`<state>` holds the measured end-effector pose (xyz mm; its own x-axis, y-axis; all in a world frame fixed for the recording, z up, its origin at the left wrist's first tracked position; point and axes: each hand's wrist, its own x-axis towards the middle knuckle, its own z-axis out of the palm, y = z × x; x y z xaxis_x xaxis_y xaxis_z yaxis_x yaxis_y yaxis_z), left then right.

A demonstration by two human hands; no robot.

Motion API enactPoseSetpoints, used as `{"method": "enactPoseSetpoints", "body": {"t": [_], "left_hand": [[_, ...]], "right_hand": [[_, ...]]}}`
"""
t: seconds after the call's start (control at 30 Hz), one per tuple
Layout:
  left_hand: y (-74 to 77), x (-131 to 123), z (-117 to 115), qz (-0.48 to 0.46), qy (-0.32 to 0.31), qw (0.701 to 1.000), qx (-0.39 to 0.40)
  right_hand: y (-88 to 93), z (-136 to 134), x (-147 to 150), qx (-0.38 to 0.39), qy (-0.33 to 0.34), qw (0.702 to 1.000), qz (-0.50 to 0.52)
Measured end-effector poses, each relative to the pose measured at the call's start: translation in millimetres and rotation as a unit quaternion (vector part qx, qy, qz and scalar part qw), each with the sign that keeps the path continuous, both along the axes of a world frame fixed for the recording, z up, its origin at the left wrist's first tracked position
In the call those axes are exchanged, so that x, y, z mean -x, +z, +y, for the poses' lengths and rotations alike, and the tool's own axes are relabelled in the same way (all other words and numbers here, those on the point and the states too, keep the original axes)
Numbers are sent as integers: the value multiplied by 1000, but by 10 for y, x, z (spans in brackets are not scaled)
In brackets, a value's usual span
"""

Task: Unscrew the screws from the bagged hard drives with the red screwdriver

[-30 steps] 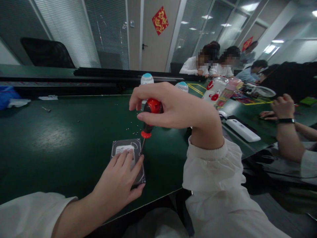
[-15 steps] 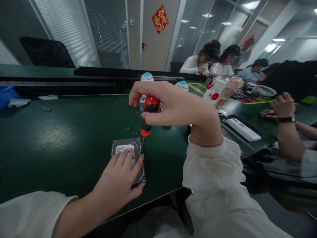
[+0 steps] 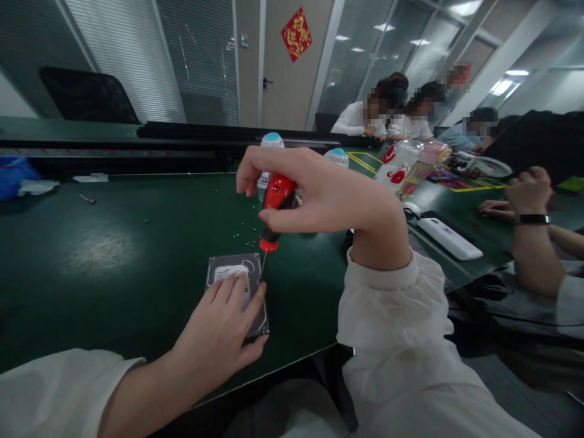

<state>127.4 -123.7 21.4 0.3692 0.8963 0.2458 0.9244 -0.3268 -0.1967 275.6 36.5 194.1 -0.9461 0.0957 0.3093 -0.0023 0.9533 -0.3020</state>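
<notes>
A hard drive [image 3: 261, 322] with a pale label lies on the green table near its front edge. My left hand [image 3: 219, 322] holds the drive, its fingers lying across the top and its thumb at the near right corner. My right hand [image 3: 314, 191], raised and bent at the wrist, is closed round the red and black handle of a screwdriver [image 3: 276, 193]. The screwdriver's shaft slants down to the drive's right edge, beside my left index finger. What lies under the tip is too small to make out.
Several tiny screws [image 3: 247, 244] are scattered beyond the drive. Two white bottles with blue tops [image 3: 272, 141] stand behind my right hand. A white power strip [image 3: 449, 238] lies to the right, near another person's hand [image 3: 529, 191]. Black rails [image 3: 191, 132] run along the back.
The screwdriver's handle has turned slightly in my right hand, so more red shows. My left hand and the hard drive keep their places.
</notes>
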Motion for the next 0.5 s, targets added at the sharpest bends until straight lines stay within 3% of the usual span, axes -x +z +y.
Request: {"method": "enactPoseSetpoints", "body": {"t": [0.5], "left_hand": [[5,1,10,-5,-10,1000,-9]], "right_hand": [[-2,-10,-18,5,10,1000,4]]}}
